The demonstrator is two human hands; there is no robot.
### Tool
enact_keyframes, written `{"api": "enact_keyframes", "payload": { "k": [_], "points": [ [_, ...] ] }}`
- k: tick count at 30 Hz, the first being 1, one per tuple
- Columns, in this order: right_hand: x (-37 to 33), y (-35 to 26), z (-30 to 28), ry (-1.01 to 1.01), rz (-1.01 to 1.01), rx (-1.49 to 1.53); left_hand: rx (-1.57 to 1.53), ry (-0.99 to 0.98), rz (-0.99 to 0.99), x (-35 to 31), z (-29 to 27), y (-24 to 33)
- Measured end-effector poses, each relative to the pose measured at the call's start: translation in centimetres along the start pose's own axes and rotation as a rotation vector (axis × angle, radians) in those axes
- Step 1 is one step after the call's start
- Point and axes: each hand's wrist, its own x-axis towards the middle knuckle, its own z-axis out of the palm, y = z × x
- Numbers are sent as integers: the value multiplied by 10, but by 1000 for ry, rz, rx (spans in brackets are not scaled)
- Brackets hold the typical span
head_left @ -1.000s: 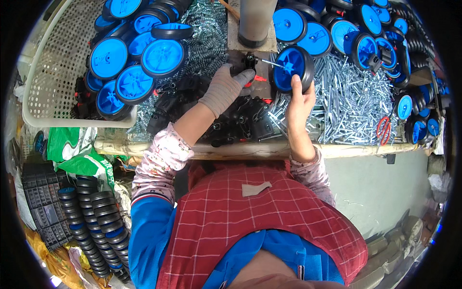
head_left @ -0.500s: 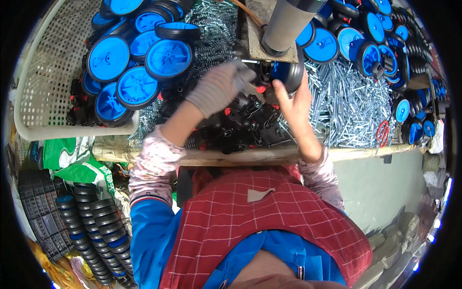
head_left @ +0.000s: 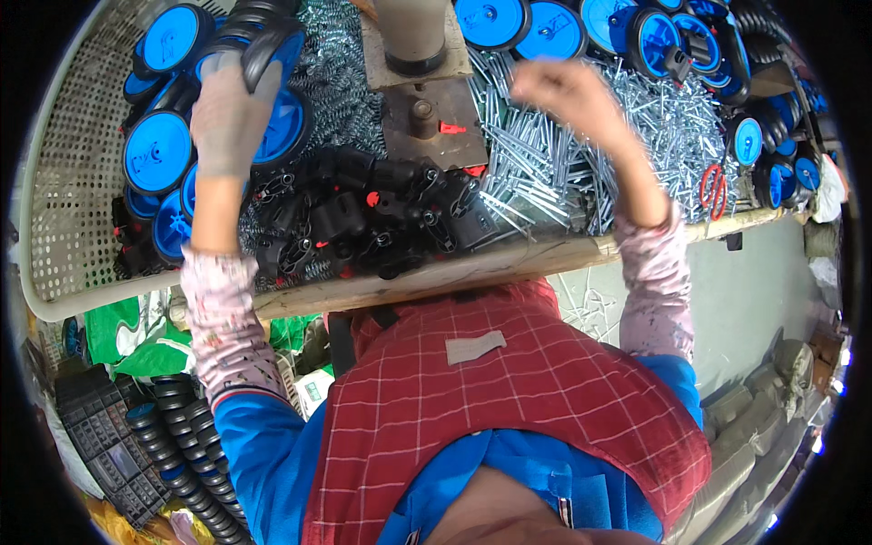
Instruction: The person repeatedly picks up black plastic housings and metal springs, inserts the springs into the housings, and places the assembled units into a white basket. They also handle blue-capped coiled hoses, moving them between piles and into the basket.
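My left hand (head_left: pixel 229 127), in a grey glove, is closed on a black-tyred wheel with a blue hub (head_left: pixel 277 53) at the crate's pile of wheels. My bare right hand (head_left: pixel 577 102) hovers over the heap of silver metal pins (head_left: pixel 531 159); motion smears its fingers, and I cannot tell whether they hold anything. Between my hands stands a press ram (head_left: pixel 413 32) above a metal plate with a short round post (head_left: pixel 423 118). A small red piece (head_left: pixel 451 128) lies on that plate. Black plastic brackets with red tabs (head_left: pixel 363 213) are heaped in front of it.
A perforated white crate (head_left: pixel 68 209) is at the left. Silver springs (head_left: pixel 336 82) lie between it and the press. More blue wheels (head_left: pixel 554 32) sit behind the pins, with red-handled scissors (head_left: pixel 713 191) at the right. The wooden table edge (head_left: pixel 418 272) runs before me.
The wheel that was under the press by my right hand is no longer there. My left hand has gone from the press to the crate's wheels; my right hand has moved over the pins.
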Motion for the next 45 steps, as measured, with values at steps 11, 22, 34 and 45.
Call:
{"api": "enact_keyframes", "payload": {
  "k": [11, 22, 34, 45],
  "points": [
    [-27, -5, 60, 228, 159, 569, -1666, -581, -704, -124, -6, 78],
    [-42, -95, 51, -125, -493, -259, -1917, -811, -748, -120, -9, 93],
    [-102, -30, 49, 273, 117, 24, 3, -776, 209, -76, -19, -3],
    [-95, 19, 82, 611, 223, 579, 37, -1158, 211, -25, 6, 1]
  ]
}}
